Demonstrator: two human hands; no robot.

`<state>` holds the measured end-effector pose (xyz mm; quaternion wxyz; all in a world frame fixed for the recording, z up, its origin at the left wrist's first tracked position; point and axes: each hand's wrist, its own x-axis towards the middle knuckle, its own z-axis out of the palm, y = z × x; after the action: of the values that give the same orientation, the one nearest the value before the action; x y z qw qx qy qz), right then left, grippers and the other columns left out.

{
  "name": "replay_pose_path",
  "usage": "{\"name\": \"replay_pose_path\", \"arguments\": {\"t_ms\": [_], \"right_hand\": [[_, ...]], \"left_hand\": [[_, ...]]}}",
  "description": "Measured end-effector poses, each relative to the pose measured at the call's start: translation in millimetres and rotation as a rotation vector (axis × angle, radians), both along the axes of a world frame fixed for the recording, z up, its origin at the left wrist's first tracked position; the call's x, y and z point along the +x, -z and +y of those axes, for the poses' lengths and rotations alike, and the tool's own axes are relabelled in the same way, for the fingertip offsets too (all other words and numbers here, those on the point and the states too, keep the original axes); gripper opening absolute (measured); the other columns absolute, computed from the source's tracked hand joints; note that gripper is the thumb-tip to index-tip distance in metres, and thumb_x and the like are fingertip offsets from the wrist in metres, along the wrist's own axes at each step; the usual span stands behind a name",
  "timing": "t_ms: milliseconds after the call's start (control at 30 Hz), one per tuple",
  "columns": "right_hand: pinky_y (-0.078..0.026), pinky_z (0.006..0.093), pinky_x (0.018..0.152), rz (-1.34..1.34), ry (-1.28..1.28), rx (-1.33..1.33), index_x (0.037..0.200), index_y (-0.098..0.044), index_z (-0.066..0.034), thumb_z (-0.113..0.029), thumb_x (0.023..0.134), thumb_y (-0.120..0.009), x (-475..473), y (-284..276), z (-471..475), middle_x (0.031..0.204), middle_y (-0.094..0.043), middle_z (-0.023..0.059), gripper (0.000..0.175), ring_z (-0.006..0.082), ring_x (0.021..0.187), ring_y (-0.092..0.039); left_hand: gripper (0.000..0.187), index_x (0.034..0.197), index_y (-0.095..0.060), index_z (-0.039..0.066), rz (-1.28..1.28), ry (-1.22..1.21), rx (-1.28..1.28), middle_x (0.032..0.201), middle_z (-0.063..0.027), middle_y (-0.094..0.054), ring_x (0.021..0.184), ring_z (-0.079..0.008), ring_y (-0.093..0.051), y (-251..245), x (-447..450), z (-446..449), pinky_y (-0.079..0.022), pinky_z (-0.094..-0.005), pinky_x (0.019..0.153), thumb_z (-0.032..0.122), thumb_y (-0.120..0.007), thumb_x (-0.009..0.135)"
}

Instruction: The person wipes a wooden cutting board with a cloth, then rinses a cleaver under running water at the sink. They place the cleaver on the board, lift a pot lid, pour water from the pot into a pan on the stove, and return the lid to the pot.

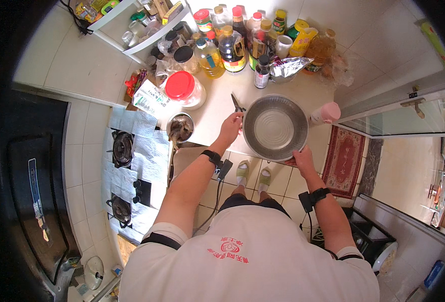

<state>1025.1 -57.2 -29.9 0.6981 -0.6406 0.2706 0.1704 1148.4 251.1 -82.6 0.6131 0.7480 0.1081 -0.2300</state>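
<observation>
A round metal basin (274, 126) with a perforated-looking wall is at the counter's front edge, and nothing shows inside it. My right hand (301, 160) grips its near right rim. At its left side is my left hand (233, 128), fingers bent near the rim; whether it grips the rim or the scissors is unclear. Dark scissors (237, 102) lie just beyond my left fingers, their handles partly hidden. To the left, a small metal bowl (180, 127) holds what look like raw shrimp, some hanging over its near rim.
Sauce and oil bottles (233, 53) crowd the counter's back. A red-lidded jar (184, 90) stands behind the small bowl. Right of the basin is a pink bottle (326, 113). The gas stove (139, 166) lies left, covered with sheets around its burners. A glass door (396, 117) stands at right.
</observation>
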Motion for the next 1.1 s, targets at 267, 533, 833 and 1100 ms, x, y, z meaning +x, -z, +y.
{"name": "replay_pose_path", "arguments": {"t_ms": [267,533,833,1100], "right_hand": [[-0.065,0.0364,0.061,0.033,0.007,-0.017,0.124,-0.047,0.0051,-0.003,0.093,-0.048,5,-2,10,0.094,-0.070,0.0214,0.032,0.0271,0.068,-0.073],[-0.064,0.0392,0.066,-0.017,-0.101,-0.102,0.129,-0.054,0.0024,-0.016,0.098,-0.059,-1,37,-2,0.103,-0.070,0.0134,0.036,0.0259,0.077,-0.073],[-0.062,0.0364,0.059,0.150,-0.145,-0.054,0.134,-0.048,0.0014,-0.018,0.092,-0.064,-8,-18,-4,0.087,-0.070,0.0185,0.049,0.0259,0.068,-0.073],[-0.058,0.0332,0.067,0.058,-0.603,-0.394,0.129,-0.062,0.0011,-0.022,0.092,-0.064,-4,-65,7,0.089,-0.074,0.0144,0.044,0.0199,0.069,-0.072]], "left_hand": [[0.053,0.123,-0.061,0.005,-0.062,0.000,0.778,0.129,-0.0233,-0.059,0.117,-0.0402,-0.061,-9,7,-15,-0.051,-0.0480,0.095,0.035,-0.077,0.083],[0.046,0.112,-0.069,0.000,-0.115,0.245,0.838,0.118,-0.0257,-0.065,0.115,-0.0412,-0.060,15,27,0,-0.051,-0.0487,0.097,0.031,-0.078,0.079],[0.034,0.109,-0.053,0.002,-0.223,-0.136,0.534,0.098,-0.0271,-0.070,0.094,-0.0448,-0.068,-16,26,-2,-0.053,-0.0526,0.085,0.011,-0.068,0.080],[0.032,0.121,-0.061,0.005,-0.563,-0.374,0.478,0.103,-0.0190,-0.070,0.095,-0.0410,-0.066,-80,-7,36,-0.051,-0.0506,0.083,0.004,-0.061,0.090]]}}
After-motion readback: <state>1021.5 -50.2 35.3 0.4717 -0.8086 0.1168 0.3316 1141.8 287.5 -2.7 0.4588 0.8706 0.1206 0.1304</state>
